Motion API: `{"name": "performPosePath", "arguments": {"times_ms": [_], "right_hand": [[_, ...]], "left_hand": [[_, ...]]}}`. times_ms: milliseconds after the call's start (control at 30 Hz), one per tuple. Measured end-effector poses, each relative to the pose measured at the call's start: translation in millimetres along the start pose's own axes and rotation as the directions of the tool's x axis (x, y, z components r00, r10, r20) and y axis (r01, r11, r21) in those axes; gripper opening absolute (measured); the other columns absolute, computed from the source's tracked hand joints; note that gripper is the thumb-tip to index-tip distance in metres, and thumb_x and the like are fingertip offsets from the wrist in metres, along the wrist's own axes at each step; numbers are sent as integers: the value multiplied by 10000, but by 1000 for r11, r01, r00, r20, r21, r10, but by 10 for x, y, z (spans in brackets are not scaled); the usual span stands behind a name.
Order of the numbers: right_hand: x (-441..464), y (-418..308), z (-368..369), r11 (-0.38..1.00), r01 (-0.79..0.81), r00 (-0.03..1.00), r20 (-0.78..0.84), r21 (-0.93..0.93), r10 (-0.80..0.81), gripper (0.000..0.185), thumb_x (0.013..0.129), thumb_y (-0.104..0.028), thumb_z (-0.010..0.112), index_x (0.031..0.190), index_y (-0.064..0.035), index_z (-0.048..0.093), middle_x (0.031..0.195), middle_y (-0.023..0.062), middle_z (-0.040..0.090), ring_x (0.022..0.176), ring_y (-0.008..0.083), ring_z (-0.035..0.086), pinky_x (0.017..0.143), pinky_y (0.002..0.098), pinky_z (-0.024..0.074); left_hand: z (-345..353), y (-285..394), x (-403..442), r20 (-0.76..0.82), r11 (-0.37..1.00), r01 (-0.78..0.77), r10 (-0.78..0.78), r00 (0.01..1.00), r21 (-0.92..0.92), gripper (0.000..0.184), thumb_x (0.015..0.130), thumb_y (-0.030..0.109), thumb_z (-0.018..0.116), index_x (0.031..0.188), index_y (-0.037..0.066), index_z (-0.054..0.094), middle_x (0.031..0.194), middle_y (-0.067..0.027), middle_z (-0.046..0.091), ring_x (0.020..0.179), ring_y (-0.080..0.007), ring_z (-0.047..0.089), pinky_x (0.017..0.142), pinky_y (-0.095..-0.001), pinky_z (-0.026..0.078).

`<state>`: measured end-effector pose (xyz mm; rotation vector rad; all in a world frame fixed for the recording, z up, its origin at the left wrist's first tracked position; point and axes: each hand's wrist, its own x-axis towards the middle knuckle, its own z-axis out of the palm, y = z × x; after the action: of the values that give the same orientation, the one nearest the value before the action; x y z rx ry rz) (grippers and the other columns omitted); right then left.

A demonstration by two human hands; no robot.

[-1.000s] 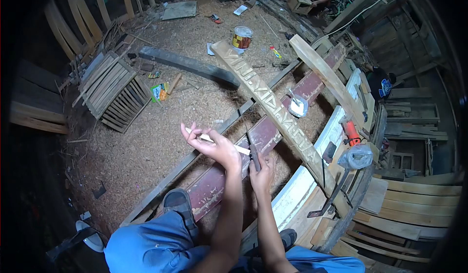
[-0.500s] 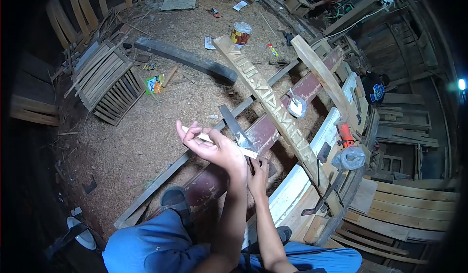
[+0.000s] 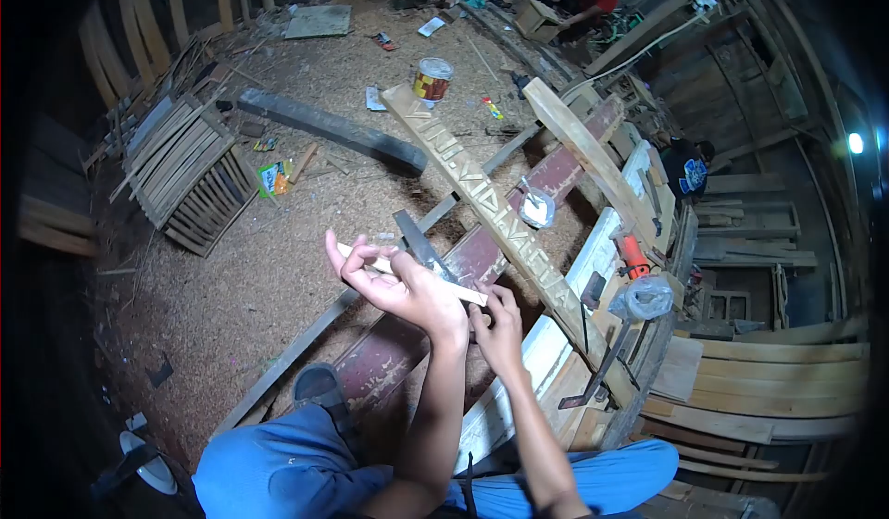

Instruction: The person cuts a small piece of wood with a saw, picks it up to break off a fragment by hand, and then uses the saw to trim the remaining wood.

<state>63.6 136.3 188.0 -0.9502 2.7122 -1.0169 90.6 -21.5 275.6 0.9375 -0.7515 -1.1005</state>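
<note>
The curled right hand is by one end of a thin, pale wooden strip, its hold hard to tell, while the half-bent left hand holds the strip, best kept steady, fingers clear of the wide grey metal blade over a dark-red wooden plank.

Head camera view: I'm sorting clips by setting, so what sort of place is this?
Most likely a woodworking workshop: what look like wood shavings cover much of the floor, a plank with carved characters lies across other timbers, and long boards lie side by side at the picture's right.
</note>
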Motion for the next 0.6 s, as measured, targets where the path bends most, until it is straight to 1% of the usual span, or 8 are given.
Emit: {"name": "performPosePath", "arguments": {"times_ms": [33, 100, 200, 300, 400, 533, 567, 600], "right_hand": [[61, -97, -198, 998, 45, 998, 35, 45, -46, 408, 942, -106, 696, 1349, -84, 676, 1218, 167, 638, 1095, 358, 621, 996, 430, 487], [156, -486, -730, 987, 135, 983, 116, 85, -144, 438, 945, -84, 692, 1381, -84, 651, 1223, 161, 645, 1104, 339, 633, 993, 416, 497], [212, -957, -1476, 971, 189, 937, 267, 149, -223, 483, 940, -73, 706, 1415, -78, 624, 1230, 164, 657, 1123, 311, 649, 965, 390, 524], [197, -1116, -1924, 955, 245, 913, 293, 165, -285, 402, 952, -95, 714, 1344, -21, 663, 1091, 157, 703, 993, 283, 686, 879, 373, 549], [116, -1104, -2188, 958, 192, 903, 344, 212, -257, 328, 956, -101, 722, 1261, 18, 696, 1014, 139, 716, 924, 257, 693, 827, 364, 546], [-54, -940, -2308, 941, 195, 928, 258, 276, -268, 274, 966, -121, 721, 1188, 39, 708, 990, 144, 716, 846, 233, 675, 784, 341, 534], [-73, -932, -2376, 941, 191, 934, 242, 280, -262, 274, 966, -121, 721, 1188, 39, 708, 990, 144, 716, 846, 233, 675, 784, 341, 534], [-66, -966, -2474, 947, 154, 935, 266, 283, -232, 281, 969, -136, 728, 1185, 42, 708, 1032, 153, 722, 925, 234, 687, 845, 345, 536]], "left_hand": [[29, 80, -27, 15, 1000, 7, -7, 1000, -11, 323, 832, -154, 479, 1077, 53, 444, 1580, -144, 358, 1272, -253, 453, 1038, -399, 380], [72, 287, -109, 58, 984, 148, -142, 988, -103, 288, 867, -146, 469, 1068, 54, 418, 1635, -186, 271, 1249, -247, 456, 1061, -380, 376], [134, 476, -303, 130, 971, 161, -140, 982, -176, 270, 909, -131, 529, 1076, 53, 421, 1658, -167, 248, 1185, -216, 463, 1047, -371, 397], [195, 732, -483, 140, 947, 200, -169, 976, -253, 255, 926, -118, 563, 1054, 49, 420, 1663, -174, 233, 1227, -219, 435, 1047, -357, 403], [203, 806, -684, 174, 950, 118, -69, 982, -289, 230, 948, -91, 563, 1061, 54, 425, 1662, -189, 227, 1249, -221, 422, 1026, -336, 417], [109, 894, -920, 273, 961, 66, 10, 962, -268, 198, 983, -34, 574, 1069, 63, 425, 1662, -213, 220, 1253, -223, 432, 1013, -325, 426], [68, 898, -972, 332, 972, 53, 26, 943, -228, 196, 991, -20, 579, 1074, 69, 425, 1664, -219, 218, 1253, -222, 435, 1013, -326, 427], [53, 926, -1027, 354, 975, 78, 0, 935, -208, 213, 992, -4, 596, 1082, 80, 423, 1663, -236, 214, 1247, -216, 442, 1015, -329, 428]]}}
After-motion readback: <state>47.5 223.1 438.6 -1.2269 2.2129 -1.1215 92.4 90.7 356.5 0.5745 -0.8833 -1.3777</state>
